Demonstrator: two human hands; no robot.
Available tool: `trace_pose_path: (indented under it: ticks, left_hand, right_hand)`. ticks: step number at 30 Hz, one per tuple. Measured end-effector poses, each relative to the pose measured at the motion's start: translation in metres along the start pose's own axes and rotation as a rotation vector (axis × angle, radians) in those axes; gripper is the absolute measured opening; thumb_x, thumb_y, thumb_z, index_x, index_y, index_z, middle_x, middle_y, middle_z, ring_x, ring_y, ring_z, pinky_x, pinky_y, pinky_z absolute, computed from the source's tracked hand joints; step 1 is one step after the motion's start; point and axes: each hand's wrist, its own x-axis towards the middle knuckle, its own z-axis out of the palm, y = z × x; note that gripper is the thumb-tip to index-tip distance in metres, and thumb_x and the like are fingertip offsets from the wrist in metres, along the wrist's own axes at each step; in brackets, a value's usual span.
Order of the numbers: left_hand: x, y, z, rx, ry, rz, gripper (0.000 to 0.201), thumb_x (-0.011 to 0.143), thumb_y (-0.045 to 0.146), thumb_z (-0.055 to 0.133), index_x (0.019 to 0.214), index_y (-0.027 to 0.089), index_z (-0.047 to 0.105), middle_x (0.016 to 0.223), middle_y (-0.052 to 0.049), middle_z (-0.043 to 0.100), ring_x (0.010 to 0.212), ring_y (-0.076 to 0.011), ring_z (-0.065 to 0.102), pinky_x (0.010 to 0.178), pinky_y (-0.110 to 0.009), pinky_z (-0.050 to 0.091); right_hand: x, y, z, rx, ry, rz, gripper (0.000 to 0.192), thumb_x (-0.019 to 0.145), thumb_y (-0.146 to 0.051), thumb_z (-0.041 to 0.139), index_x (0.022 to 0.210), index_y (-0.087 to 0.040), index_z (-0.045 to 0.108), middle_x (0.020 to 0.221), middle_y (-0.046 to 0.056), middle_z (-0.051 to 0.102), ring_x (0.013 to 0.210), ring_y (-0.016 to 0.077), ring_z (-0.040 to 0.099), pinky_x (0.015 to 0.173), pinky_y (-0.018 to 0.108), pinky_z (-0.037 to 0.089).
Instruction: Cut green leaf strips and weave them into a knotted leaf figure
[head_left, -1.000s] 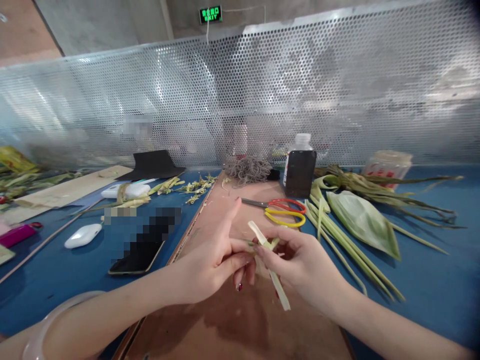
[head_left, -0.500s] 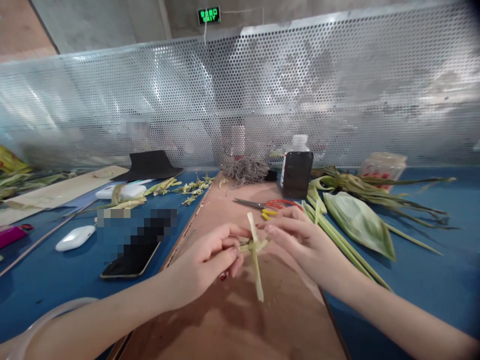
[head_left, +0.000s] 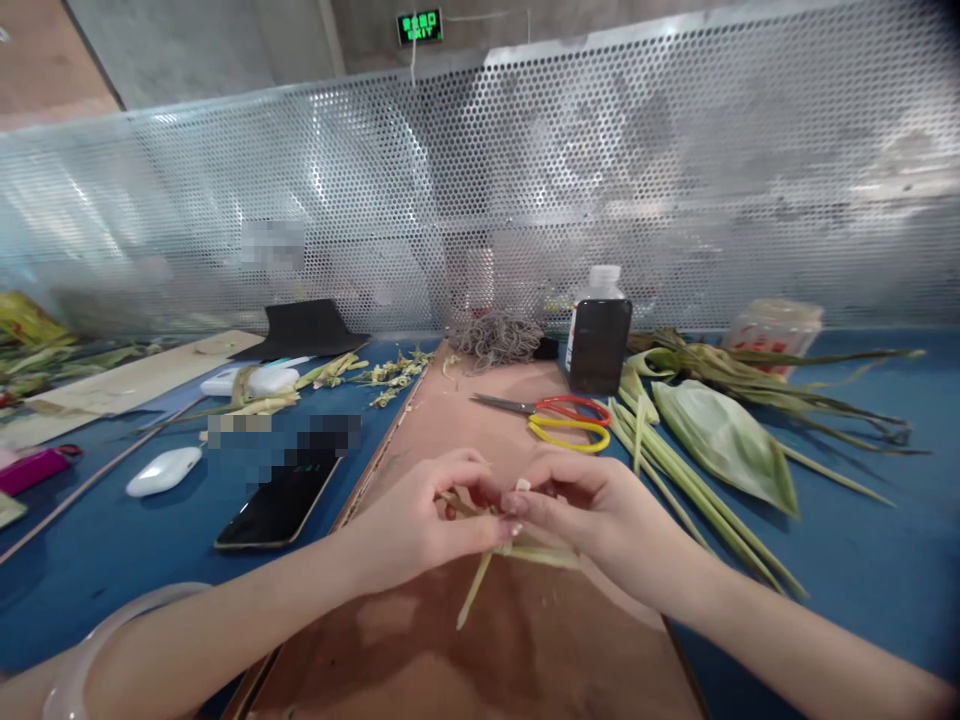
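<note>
Pale green leaf strips (head_left: 541, 555), crossed or knotted together, are pinched between both my hands above the brown board (head_left: 420, 650). My left hand (head_left: 442, 510) is closed on the strips from the left, with one end hanging down below. From the right, my right hand (head_left: 585, 510) pinches the same piece, its thumb and fingertips touching the left thumb. The fingers hide the middle of the strips. Just beyond my right hand lie scissors (head_left: 574, 420) with one red and one yellow handle, blades pointing left.
Long green stalks (head_left: 701, 490) and a broad leaf (head_left: 727, 445) lie at right, near a clear jar (head_left: 776, 335). Behind are a bottle (head_left: 604, 275), a phone (head_left: 600, 345) and grey cord (head_left: 495, 338). Another phone (head_left: 285, 495) and a white case (head_left: 165, 472) lie left.
My hands have come together, and the strips have turned from a visible upright cross to mostly hidden under my fingers. My right hand has moved down, uncovering the scissors' handles.
</note>
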Motion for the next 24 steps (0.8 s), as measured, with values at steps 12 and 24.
trace_pose_path:
  ticks: [12,24]
  left_hand:
    - [0.004,0.000,0.003,-0.087,-0.073,-0.022,0.013,0.073,0.030,0.069,0.075,0.017,0.067,0.099,-0.002,0.057,0.082,-0.0149,0.057,0.065,-0.024,0.044]
    - [0.002,-0.001,0.006,0.065,-0.022,0.060,0.014,0.076,0.030,0.067,0.070,0.017,0.066,0.102,-0.002,0.058,0.090,-0.0175,0.059,0.083,-0.031,0.046]
  right_hand:
    - [-0.003,-0.006,0.005,-0.107,0.178,-0.061,0.021,0.076,-0.045,0.068,0.063,-0.029,0.073,0.085,0.001,0.037,0.089,0.0192,0.041,0.087,0.039,0.036]
    - [-0.005,-0.010,0.006,-0.161,0.303,-0.076,0.016,0.075,-0.030,0.068,0.059,-0.026,0.071,0.082,0.001,0.039,0.083,0.0168,0.042,0.078,0.032,0.040]
